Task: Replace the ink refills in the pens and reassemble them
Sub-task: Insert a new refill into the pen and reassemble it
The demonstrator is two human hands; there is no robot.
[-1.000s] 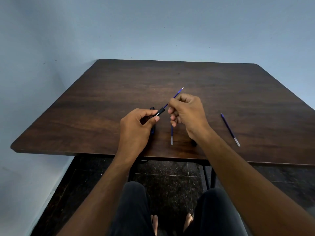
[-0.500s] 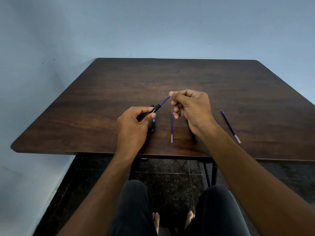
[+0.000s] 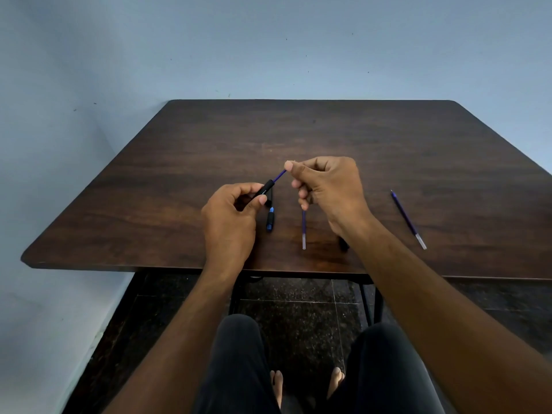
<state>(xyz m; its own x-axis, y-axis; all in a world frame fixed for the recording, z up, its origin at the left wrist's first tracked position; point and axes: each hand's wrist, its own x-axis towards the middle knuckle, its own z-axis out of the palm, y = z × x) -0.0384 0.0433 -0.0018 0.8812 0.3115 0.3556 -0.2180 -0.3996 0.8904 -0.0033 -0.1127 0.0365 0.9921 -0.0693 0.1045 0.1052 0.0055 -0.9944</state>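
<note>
My left hand (image 3: pixel 231 216) grips a black pen barrel (image 3: pixel 266 187) that points up and to the right. A blue ink refill (image 3: pixel 279 175) sticks out of the barrel's open end. My right hand (image 3: pixel 330 189) pinches the refill's far end between thumb and forefinger. On the table between my hands lie a black pen part with a blue tip (image 3: pixel 270 220) and a second refill (image 3: pixel 303 231). A third refill (image 3: pixel 408 220) lies apart to the right. A small dark part (image 3: pixel 343 245) shows beside my right wrist, mostly hidden.
The dark wooden table (image 3: pixel 298 138) stands against a pale blue wall, its front edge close to my knees. Black table legs and a dark speckled floor show below the edge.
The refill has slid deeper into the barrel, so less blue shows between my hands. My right hand has shifted closer to the barrel's mouth.
</note>
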